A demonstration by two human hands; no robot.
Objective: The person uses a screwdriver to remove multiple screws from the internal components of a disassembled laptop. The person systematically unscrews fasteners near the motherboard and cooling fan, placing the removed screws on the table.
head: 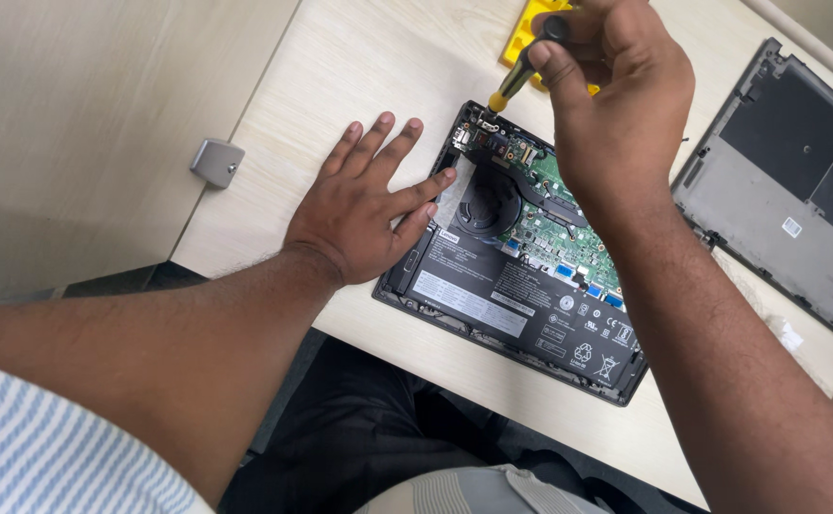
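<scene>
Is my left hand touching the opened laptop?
Touching. The head view shows the left hand lying flat, with its fingertips resting on the edge of the opened laptop beside the fan.

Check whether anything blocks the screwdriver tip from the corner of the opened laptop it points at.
Nothing visible does. The right hand holds the screwdriver, its tip at the opened laptop's far corner. The left hand lies flat to the side, fingers touching the laptop's edge.

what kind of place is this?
Likely an electronics repair bench or office desk: an opened laptop on a light wooden table, its removed bottom cover alongside, a screwdriver in the right hand.
</scene>
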